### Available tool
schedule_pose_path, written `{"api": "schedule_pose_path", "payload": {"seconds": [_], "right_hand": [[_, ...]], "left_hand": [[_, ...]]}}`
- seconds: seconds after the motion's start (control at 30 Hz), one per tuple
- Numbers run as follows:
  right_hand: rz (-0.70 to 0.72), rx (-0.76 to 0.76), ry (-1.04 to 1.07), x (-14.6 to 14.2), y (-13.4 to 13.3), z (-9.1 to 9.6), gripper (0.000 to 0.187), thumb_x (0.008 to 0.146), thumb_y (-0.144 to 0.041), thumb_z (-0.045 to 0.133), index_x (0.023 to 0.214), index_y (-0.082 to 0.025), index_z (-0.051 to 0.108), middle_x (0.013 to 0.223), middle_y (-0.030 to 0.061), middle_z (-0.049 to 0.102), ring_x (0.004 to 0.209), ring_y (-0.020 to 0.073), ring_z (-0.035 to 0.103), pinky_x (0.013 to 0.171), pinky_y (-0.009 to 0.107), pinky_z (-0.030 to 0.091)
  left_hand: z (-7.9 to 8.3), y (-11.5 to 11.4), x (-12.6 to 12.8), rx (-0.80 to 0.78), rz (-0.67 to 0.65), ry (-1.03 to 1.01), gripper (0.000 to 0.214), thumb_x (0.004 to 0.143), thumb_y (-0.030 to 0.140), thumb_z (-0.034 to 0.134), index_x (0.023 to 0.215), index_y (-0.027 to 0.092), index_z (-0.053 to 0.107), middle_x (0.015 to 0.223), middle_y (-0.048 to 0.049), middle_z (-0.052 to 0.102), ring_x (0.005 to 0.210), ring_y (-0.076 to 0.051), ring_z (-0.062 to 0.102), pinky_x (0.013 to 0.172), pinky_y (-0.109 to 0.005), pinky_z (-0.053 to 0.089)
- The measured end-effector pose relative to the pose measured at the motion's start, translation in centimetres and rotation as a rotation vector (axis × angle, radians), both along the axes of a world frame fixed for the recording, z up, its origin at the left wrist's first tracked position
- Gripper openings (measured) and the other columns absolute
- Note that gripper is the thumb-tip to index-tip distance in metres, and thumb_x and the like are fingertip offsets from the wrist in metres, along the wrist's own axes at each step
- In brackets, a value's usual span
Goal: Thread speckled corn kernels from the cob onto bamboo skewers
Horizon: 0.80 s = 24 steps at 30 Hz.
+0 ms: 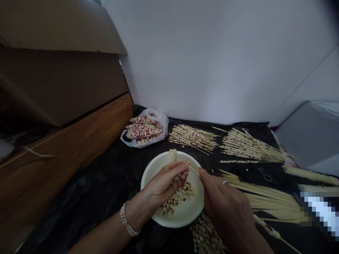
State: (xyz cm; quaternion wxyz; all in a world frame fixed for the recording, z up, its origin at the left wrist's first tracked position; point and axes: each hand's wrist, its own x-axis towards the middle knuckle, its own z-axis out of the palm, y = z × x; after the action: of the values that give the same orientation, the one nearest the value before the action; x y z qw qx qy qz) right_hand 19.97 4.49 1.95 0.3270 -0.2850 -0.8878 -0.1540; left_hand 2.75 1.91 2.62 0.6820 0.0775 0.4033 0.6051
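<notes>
Your left hand [169,178] curls its fingers around a few pale kernels [177,177], thumb and forefinger meeting at the tip of a thin, straight wooden stick [194,169]; whether a kernel sits in that pinch is too small to tell. Your right hand [225,195] grips the stick's other visible part, above the right rim of a smooth, round white bowl [189,213]. Inside the bowl lie glossy cream and dark loose grains [177,199] and a rough, stripped cob [172,155]. Beyond, a crinkled, translucent plastic bag [161,121] holds tapering, red-speckled ears [144,133]. To its right, two bundles of knobbly, beaded skewers [246,146] rest on wrinkled black sheeting [106,190], with slender bare sticks [270,201] fanned nearer you.
</notes>
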Motion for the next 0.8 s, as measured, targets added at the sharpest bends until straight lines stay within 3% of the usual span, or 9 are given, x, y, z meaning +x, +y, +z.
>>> {"api": "schedule_pose_path", "payload": {"seconds": [0.23,0.37,0.47,0.63,0.8], "right_hand": [[-0.006,-0.011,0.034,-0.6,0.0,-0.1,0.029,0.089,-0.013,0.042,0.115,-0.009,0.054,0.075,0.0027,0.066,0.056,0.0119,0.056,0.053,0.026,0.039],[-0.051,-0.002,0.016,-0.4,0.2,0.0,0.033,0.088,-0.014,0.046,0.12,-0.01,0.051,0.078,0.0018,0.066,0.054,0.0112,0.054,0.051,0.027,0.037],[-0.07,0.007,0.004,-0.1,0.5,0.1,0.035,0.087,-0.014,0.049,0.121,-0.011,0.051,0.078,0.0017,0.067,0.055,0.0119,0.055,0.051,0.026,0.038],[-0.064,0.019,0.035,0.1,0.8,0.2,0.033,0.088,-0.017,0.048,0.12,-0.01,0.052,0.09,0.006,0.069,0.062,0.0126,0.059,0.055,0.026,0.041],[-0.056,0.021,0.043,0.1,0.8,0.2,0.034,0.089,-0.017,0.043,0.121,-0.011,0.051,0.084,0.004,0.069,0.056,0.0116,0.057,0.05,0.026,0.039]], "left_hand": [[-0.3,-0.5,1.3,-0.014,-0.112,-0.077,0.006,0.074,0.008,0.072,0.078,0.007,0.068,0.072,-0.0043,0.066,0.062,-0.006,0.062,0.062,-0.013,0.05],[0.1,-0.2,0.9,0.006,-0.04,-0.185,0.009,0.082,0.014,0.063,0.087,0.008,0.067,0.081,-0.0051,0.068,0.076,-0.009,0.065,0.084,-0.022,0.052],[0.6,0.1,0.0,0.002,-0.062,-0.229,0.015,0.084,0.006,0.051,0.091,0.006,0.065,0.083,-0.0078,0.069,0.083,-0.013,0.066,0.094,-0.032,0.049],[0.6,0.3,-0.8,-0.008,-0.08,-0.143,0.036,0.072,-0.009,0.044,0.096,0.008,0.065,0.098,-0.0109,0.071,0.101,-0.016,0.065,0.093,-0.024,0.048],[0.1,0.2,-0.7,0.025,-0.066,-0.109,0.03,0.075,-0.006,0.051,0.093,0.013,0.066,0.098,-0.0067,0.071,0.102,-0.014,0.065,0.094,-0.022,0.048]]}}
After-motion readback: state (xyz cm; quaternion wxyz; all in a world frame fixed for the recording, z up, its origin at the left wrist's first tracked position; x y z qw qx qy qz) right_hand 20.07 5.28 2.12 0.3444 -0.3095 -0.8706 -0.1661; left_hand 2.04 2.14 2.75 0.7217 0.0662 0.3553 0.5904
